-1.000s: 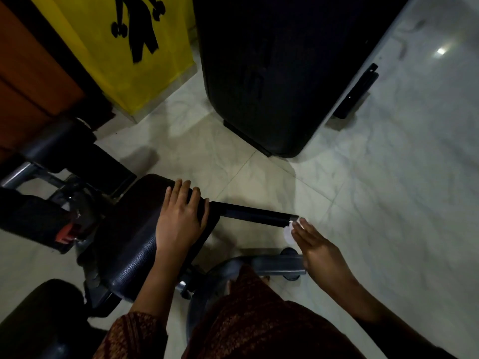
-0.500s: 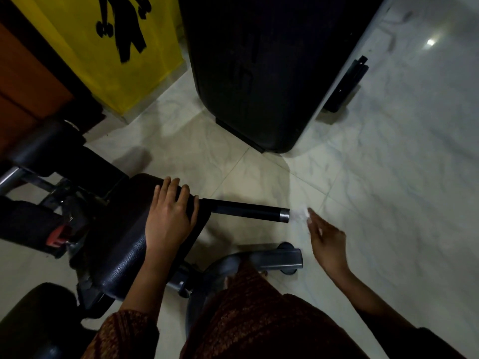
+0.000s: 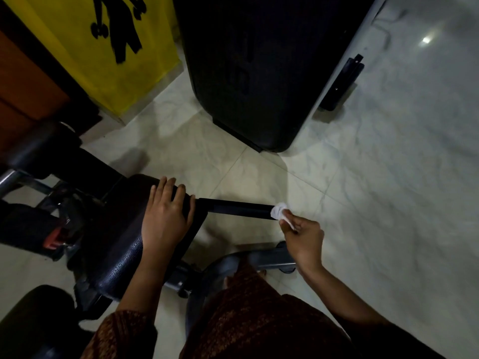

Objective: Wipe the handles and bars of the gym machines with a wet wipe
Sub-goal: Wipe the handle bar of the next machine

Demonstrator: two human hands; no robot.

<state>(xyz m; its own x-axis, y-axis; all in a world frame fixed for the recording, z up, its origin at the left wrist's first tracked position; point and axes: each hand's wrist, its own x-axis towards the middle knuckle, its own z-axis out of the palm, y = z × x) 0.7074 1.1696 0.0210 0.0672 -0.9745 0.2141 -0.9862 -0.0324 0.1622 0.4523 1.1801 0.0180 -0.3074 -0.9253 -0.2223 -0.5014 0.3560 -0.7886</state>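
A black bar [image 3: 233, 207] sticks out to the right from under a black padded seat [image 3: 121, 244] of a gym machine. My right hand [image 3: 302, 235] pinches a small crumpled white wet wipe [image 3: 278, 210] and holds it against the bar's right end. My left hand [image 3: 166, 216] rests flat on the seat's right edge, fingers spread and straight, just left of where the bar begins.
A large black machine housing [image 3: 246, 73] stands on the pale marble floor [image 3: 388, 177] behind the bar. A yellow sign [image 3: 111, 47] with a black figure stands at the back left. A grey frame tube [image 3: 269, 259] runs below the bar. Black roller pads [image 3: 39, 146] are at left.
My right hand pulled back off the bar's end, then came back and now presses the wipe onto the end cap. My left hand stayed on the seat.
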